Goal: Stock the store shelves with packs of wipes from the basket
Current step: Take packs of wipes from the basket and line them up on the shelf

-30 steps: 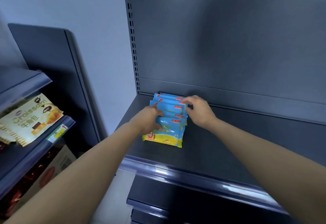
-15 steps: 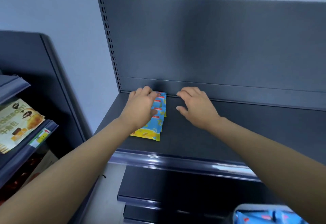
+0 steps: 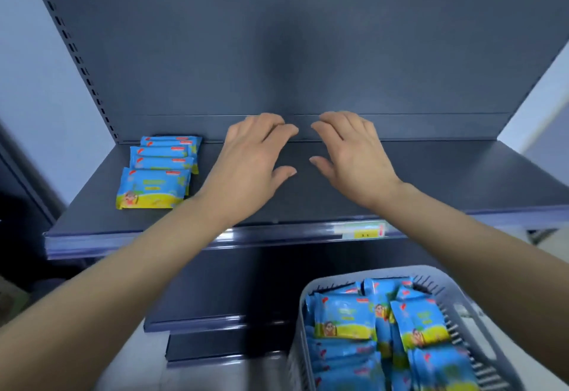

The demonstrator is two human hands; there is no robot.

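A row of several blue-and-yellow wipe packs (image 3: 157,172) lies at the far left of the dark shelf (image 3: 431,187), overlapping back toward the rear panel. My left hand (image 3: 255,156) hovers over the shelf's middle, to the right of that row, fingers relaxed and holding nothing. My right hand (image 3: 351,153) hovers beside it, palm down and likewise empty. At the lower right a grey slotted basket (image 3: 480,329) holds several more wipe packs (image 3: 345,316).
The shelf's front rail carries a yellow price label (image 3: 363,232). Lower dark shelves (image 3: 215,323) step out beneath it. A perforated upright (image 3: 77,55) bounds the shelf at the left, with a pale wall behind.
Both hands have let go of the wipe packs and drawn right to the shelf's middle. The view has swung right and down, bringing the basket into sight.
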